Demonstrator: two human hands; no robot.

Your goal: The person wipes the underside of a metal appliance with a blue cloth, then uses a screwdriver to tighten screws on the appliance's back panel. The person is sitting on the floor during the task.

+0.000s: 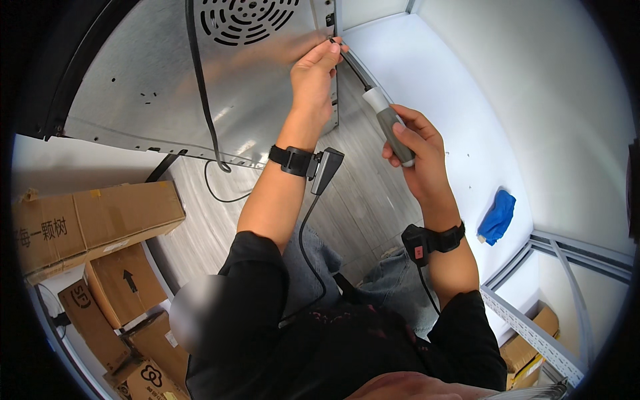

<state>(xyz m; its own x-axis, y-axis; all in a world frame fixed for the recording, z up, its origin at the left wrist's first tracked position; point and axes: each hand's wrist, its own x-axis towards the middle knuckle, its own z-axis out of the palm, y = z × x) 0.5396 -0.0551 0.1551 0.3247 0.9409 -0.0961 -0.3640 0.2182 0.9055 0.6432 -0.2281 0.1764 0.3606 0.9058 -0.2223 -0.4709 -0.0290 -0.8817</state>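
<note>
Screwdriver (375, 100) at the edge of a metal panel (253, 93), held in the right hand (423, 152).
Long axis runs obliquely, the grey handle (389, 124) at lower right and the shaft (355, 72) pointing to upper left; the right hand curls around the handle. The left hand (313, 77) brings its fingertips together at the shaft's tip; what they grip cannot be told. Cardboard boxes (127, 217) bear dark printing, including an arrow (129, 281).

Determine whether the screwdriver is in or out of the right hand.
In: the right hand grips the screwdriver by its grey handle.
</note>
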